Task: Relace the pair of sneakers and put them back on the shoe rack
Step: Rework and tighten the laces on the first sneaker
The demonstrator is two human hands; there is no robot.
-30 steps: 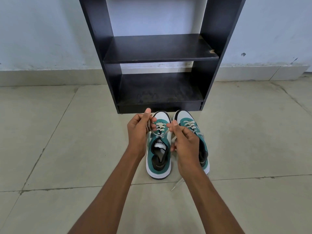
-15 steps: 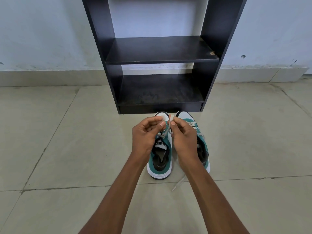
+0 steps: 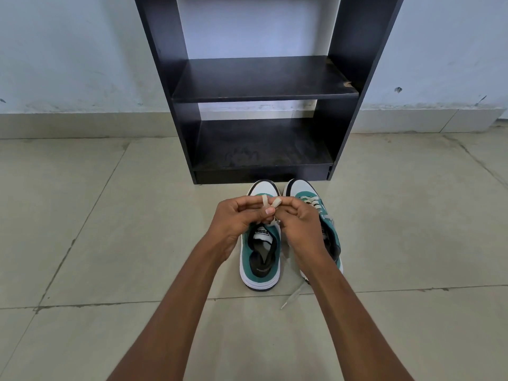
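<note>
Two green-and-white sneakers stand side by side on the floor, toes toward the black shoe rack (image 3: 264,89). Over the left sneaker (image 3: 261,259) my left hand (image 3: 236,218) and my right hand (image 3: 298,221) meet, each pinching a cream lace end (image 3: 270,202) that sticks up between the fingertips. My hands hide that shoe's eyelets. The right sneaker (image 3: 330,232) sits partly under my right wrist, with laces across its front and a loose lace end (image 3: 292,296) trailing on the tile behind it.
The rack has two dark shelves, both bare, and stands against a pale wall (image 3: 68,50) with a low skirting. Large beige floor tiles (image 3: 96,229) spread to both sides of the shoes.
My hands came together from either side of the left sneaker and rose slightly. The lace ends now stand up between my fingertips.
</note>
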